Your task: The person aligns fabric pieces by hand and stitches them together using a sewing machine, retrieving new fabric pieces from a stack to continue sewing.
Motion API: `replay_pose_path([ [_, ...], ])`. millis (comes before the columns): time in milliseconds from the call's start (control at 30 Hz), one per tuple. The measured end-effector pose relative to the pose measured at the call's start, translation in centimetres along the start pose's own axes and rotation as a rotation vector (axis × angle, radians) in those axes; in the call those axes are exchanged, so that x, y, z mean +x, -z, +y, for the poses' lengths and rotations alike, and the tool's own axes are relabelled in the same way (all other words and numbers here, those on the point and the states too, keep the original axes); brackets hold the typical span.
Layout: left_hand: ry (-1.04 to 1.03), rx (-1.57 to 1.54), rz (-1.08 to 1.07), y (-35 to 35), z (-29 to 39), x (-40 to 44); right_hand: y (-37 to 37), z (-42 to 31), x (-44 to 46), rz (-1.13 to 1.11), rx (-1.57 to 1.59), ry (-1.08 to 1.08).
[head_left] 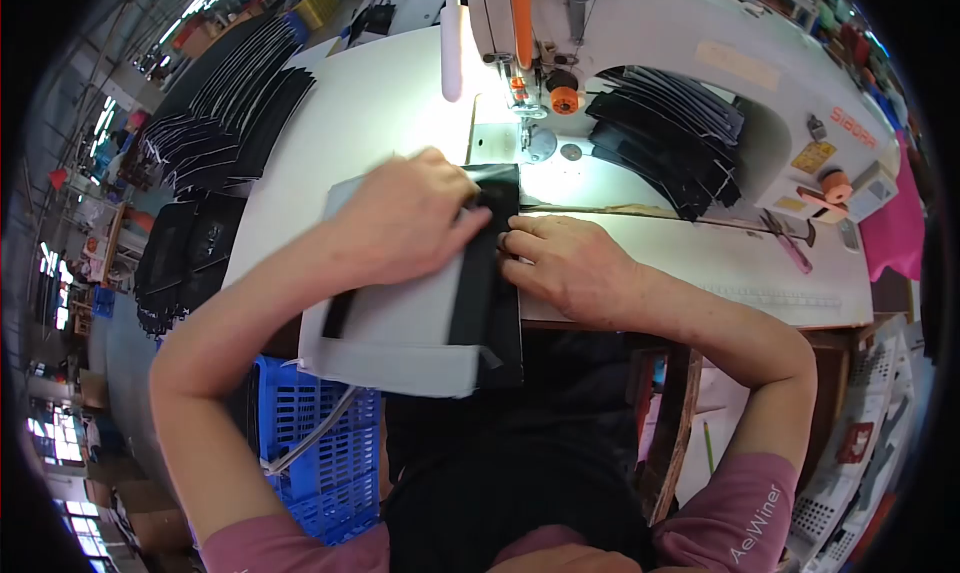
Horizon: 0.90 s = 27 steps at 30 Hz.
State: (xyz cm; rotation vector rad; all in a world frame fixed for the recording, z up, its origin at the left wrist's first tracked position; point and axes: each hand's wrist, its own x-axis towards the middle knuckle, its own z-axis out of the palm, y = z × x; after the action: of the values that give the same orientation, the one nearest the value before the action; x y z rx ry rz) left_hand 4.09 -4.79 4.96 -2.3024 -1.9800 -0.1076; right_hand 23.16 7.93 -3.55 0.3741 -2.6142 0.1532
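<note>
Panel (405, 318): laid on table (365, 98), near side of machine (790, 53); sewn part cannot be told
Left hand (415, 208): blurred on panel, finger grip cannot be told
Right hand (570, 263): bent fingers rested at panel's right edge
Stacks (670, 138): seen far left and far right, finished or not unclear

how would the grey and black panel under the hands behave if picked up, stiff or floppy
The grey and black panel is probably fairly stiff: its near end juts past the worktable edge with little apparent droop. It looks thin, so likely light for its size. The pale strip across its near end might flap, as its left corner seems to stick out.
</note>
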Motion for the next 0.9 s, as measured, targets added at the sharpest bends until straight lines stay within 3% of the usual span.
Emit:
replay_pose_path([
  [100,-0.084,0.008,0.084,-3.8,-0.1,0.4,-0.6,0.4,-0.3,0.037,-0.024,0.005],
  [233,0.051,-0.278,-0.019,-3.1,-0.1,-0.3,-0.7,0.4,-0.2,0.123,0.007,0.027],
  [433,-0.137,-0.109,0.081,-5.0,-1.1,0.1,-0.8,0.2,-0.1,0.136,-0.005,0.015],
  [567,-0.022,-0.192,-0.138,-3.7,-0.6,0.5,-0.7,0.1,0.0,0.136,-0.011,0.001],
  [733,0.008,-0.196,-0.167,-3.7,-0.6,0.6,-0.6,0.0,0.0,0.139,-0.029,-0.013],
  [900,-0.093,-0.187,0.018,-5.2,-1.8,1.8,-0.5,1.0,0.3,0.115,-0.032,-0.014],
])
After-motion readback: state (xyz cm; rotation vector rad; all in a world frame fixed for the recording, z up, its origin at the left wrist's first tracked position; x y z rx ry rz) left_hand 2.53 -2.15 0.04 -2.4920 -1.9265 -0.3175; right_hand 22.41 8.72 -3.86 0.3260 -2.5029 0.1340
